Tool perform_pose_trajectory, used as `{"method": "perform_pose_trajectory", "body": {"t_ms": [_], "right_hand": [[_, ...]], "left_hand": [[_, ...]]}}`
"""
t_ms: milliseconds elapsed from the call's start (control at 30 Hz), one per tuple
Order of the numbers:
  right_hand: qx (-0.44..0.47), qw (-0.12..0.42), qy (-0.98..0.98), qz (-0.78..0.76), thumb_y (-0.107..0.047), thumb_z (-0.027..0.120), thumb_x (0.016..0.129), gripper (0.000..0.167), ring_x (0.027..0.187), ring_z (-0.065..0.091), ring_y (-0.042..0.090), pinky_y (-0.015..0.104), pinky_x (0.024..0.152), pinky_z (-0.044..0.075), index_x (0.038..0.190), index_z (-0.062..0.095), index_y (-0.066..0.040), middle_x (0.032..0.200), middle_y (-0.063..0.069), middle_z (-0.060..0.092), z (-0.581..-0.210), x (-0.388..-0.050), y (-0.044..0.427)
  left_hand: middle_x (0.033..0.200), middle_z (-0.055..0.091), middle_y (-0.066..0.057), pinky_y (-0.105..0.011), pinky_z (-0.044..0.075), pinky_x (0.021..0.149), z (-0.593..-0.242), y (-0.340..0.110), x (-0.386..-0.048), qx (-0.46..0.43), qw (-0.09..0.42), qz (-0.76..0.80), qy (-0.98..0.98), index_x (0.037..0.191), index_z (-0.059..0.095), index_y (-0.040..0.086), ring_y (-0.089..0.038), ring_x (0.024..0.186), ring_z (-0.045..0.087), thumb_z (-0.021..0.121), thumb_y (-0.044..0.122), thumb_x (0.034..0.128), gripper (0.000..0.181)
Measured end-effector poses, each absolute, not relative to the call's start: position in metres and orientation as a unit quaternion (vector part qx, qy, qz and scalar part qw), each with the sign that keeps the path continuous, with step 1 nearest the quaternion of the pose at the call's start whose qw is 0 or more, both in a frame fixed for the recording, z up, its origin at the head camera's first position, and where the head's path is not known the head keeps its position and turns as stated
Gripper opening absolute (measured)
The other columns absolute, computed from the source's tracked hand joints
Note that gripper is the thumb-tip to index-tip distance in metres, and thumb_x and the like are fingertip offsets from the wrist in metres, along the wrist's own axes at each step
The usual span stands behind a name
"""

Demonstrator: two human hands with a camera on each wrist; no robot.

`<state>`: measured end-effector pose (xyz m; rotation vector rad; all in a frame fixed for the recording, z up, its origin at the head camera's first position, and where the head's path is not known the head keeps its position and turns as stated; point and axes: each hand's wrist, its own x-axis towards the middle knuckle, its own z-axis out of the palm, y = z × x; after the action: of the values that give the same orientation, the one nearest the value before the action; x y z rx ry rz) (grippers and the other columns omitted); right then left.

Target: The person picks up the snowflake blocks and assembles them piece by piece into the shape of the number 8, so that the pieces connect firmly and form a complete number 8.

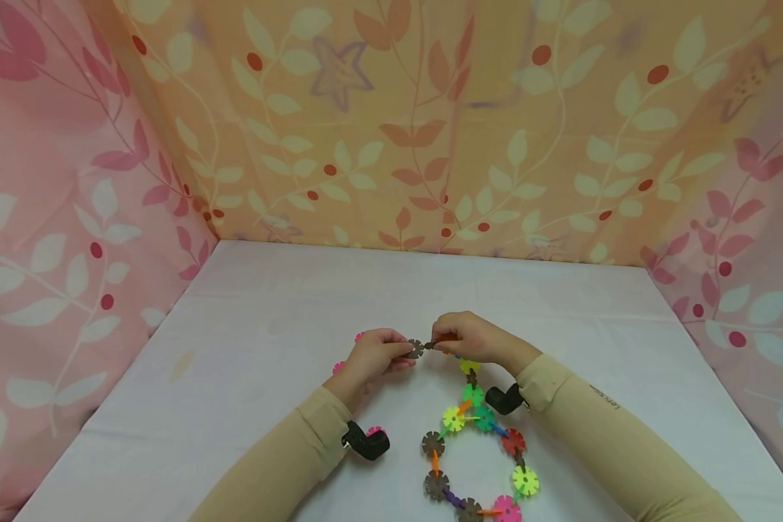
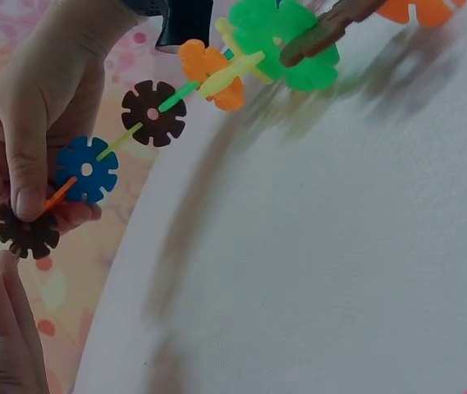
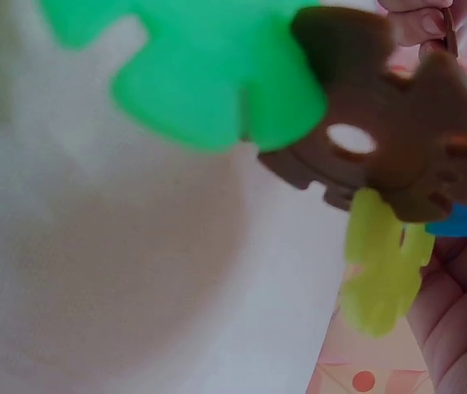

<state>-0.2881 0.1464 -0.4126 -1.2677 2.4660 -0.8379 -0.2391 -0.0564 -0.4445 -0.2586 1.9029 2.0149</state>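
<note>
Brown notched disc (image 1: 416, 349) sits between the thumb and fingers of my left hand (image 1: 377, 360), in the head view. Just to its right, my right hand (image 1: 473, 338) pinches another brown disc (image 2: 28, 232), its thumb on the face in the left wrist view. The two discs meet edge to edge. From the right hand hangs a chain of linked discs, among them a blue disc (image 2: 86, 169), a brown disc (image 2: 153, 113) and a green disc (image 2: 286, 41). Lower down, the chain joins a ring of coloured discs, including a red disc (image 1: 513, 441).
Pink discs (image 1: 375, 431) lie on the white tabletop (image 1: 248, 319) around the left forearm, partly hidden by it. A black wrist camera (image 1: 367, 441) is strapped to each sleeve. Flowered cloth walls (image 1: 391, 130) stand at the back and both sides.
</note>
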Motion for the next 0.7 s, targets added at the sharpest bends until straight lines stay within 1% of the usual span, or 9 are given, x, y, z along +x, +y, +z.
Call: {"method": "perform_pose_trajectory", "body": {"t_ms": [200,300,367,600,700], "right_hand": [[-0.449,0.111,0.834,-0.3,-0.011,0.063,0.086,0.007,0.066,0.047,0.008,0.023,0.058,0.044,0.082,0.066,-0.007,0.076,-0.007,0.055,-0.4149,-0.2873,0.1471],[-0.462,0.093,0.827,-0.305,-0.01,0.063,0.086,0.007,0.065,0.047,0.006,0.022,0.057,0.043,0.08,0.065,-0.007,0.075,-0.007,0.054,-0.4182,-0.2881,0.1469],[-0.467,0.085,0.826,-0.306,-0.01,0.063,0.085,0.007,0.064,0.046,0.006,0.022,0.056,0.043,0.079,0.064,-0.007,0.075,-0.007,0.054,-0.4192,-0.2881,0.1459],[-0.449,0.093,0.841,-0.287,-0.01,0.062,0.086,0.008,0.066,0.046,0.008,0.023,0.059,0.043,0.079,0.065,-0.008,0.075,-0.007,0.054,-0.4156,-0.2849,0.141],[-0.452,0.085,0.841,-0.285,-0.009,0.062,0.086,0.008,0.066,0.046,0.007,0.023,0.059,0.043,0.079,0.065,-0.008,0.074,-0.007,0.053,-0.4149,-0.2843,0.1406]], "left_hand": [[0.088,0.067,-0.012,-0.025,0.054,0.063,-0.443,-0.0551,-0.2387,-0.094,0.165,0.721,0.666,0.093,0.06,-0.005,-0.015,0.066,0.066,0.063,0.006,0.0847,0.014],[0.087,0.067,-0.013,-0.025,0.054,0.063,-0.4421,-0.0549,-0.2387,-0.094,0.164,0.72,0.668,0.092,0.06,-0.005,-0.016,0.066,0.066,0.063,0.006,0.0849,0.013],[0.086,0.067,-0.013,-0.026,0.054,0.063,-0.4419,-0.0548,-0.2387,-0.096,0.165,0.718,0.669,0.091,0.06,-0.004,-0.016,0.066,0.066,0.063,0.006,0.0847,0.013],[0.083,0.067,-0.013,-0.027,0.054,0.063,-0.4405,-0.0544,-0.2369,-0.093,0.184,0.703,0.681,0.092,0.063,-0.004,-0.017,0.064,0.067,0.061,0.008,0.0862,0.014],[0.083,0.067,-0.015,-0.028,0.054,0.064,-0.4392,-0.0542,-0.2363,-0.095,0.186,0.703,0.68,0.092,0.063,-0.004,-0.017,0.064,0.067,0.061,0.008,0.0864,0.013]]}}
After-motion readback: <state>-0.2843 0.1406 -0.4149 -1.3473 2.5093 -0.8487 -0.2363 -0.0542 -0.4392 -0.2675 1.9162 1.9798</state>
